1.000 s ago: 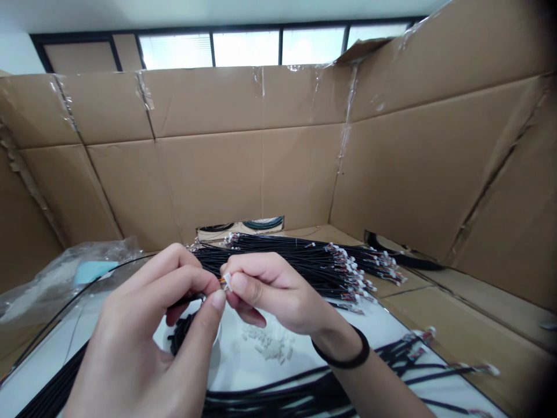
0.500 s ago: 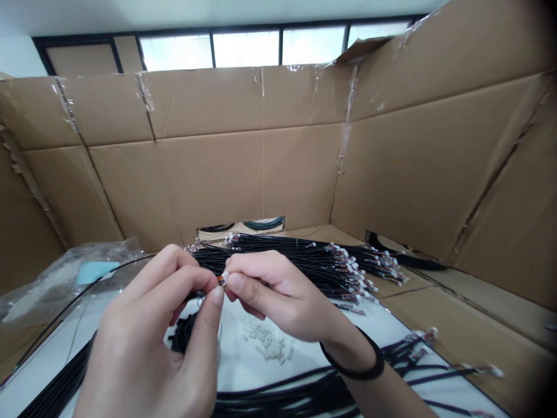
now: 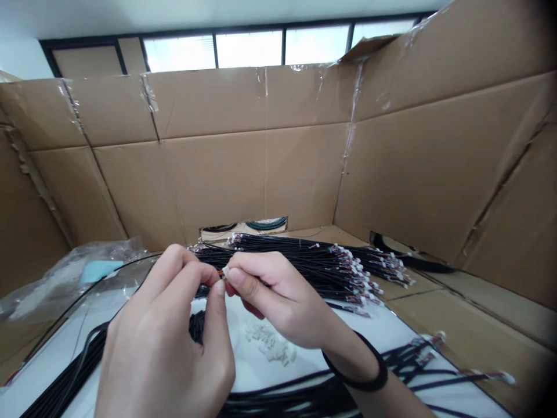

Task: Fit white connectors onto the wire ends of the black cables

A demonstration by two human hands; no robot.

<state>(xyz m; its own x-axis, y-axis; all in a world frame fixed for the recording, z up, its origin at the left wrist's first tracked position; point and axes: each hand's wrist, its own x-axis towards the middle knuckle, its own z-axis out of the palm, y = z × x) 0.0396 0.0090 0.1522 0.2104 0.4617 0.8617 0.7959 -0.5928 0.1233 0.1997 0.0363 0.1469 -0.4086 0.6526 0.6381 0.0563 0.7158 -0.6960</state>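
Observation:
My left hand [image 3: 167, 342] pinches the end of a thin black wire, its coloured tips showing at my fingertips. My right hand [image 3: 272, 293], with a black band on the wrist, pinches a small white connector [image 3: 225, 271] against that wire end. Both hands meet over a white sheet [image 3: 391, 331]. A small heap of loose white connectors [image 3: 270, 343] lies on the sheet just below my right hand. Behind the hands lies a thick bundle of black wires with connectors [image 3: 331, 267] fitted on their ends.
Tall cardboard walls [image 3: 261, 168] stand around the work area. A clear plastic bag [image 3: 65, 276] with a blue piece inside lies at the left. More black wires [image 3: 426, 360] run across the sheet at the bottom and right. Coiled cables show through a slot [image 3: 246, 226] in the back wall.
Both hands have drifted slightly up and right, still pinched together on the wire end and connector. The view has shifted a little.

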